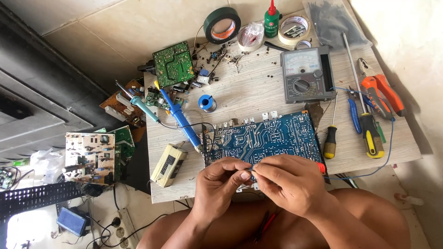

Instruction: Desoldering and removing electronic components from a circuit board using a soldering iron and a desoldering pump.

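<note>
Hands: both are meeting over the near edge of the small pale wooden table (258, 92); the left hand (217, 182) and right hand (288, 182) are pinching, fingertips closed together, a tiny dark part or wire end (249, 169), too small to identify.
Step in hand: judging by the pinch, the person is preparing or straightening that small piece just above the large blue printed circuit board (270, 136), which is lying solder side up along the near edge.
Next move: it is likely calling for a steady, fine placement onto the board; the blue-handled soldering iron (180, 119) is resting just left of it.
Near left corner: a cream rectangular box (169, 164) is lying flat.
Right edge: yellow-and-black screwdrivers (371, 136) and orange-handled pliers (385, 94) are lying side by side.
Middle: a grey analogue multimeter (307, 76) is sitting beyond the board.
Containers: at the far edge, a white tape roll (294, 28) is holding small dark bits inside its ring; a clear plastic bag (332, 20) is holding dark pieces; a green bottle with a red cap (272, 20) is standing upright, contents unseen.
</note>
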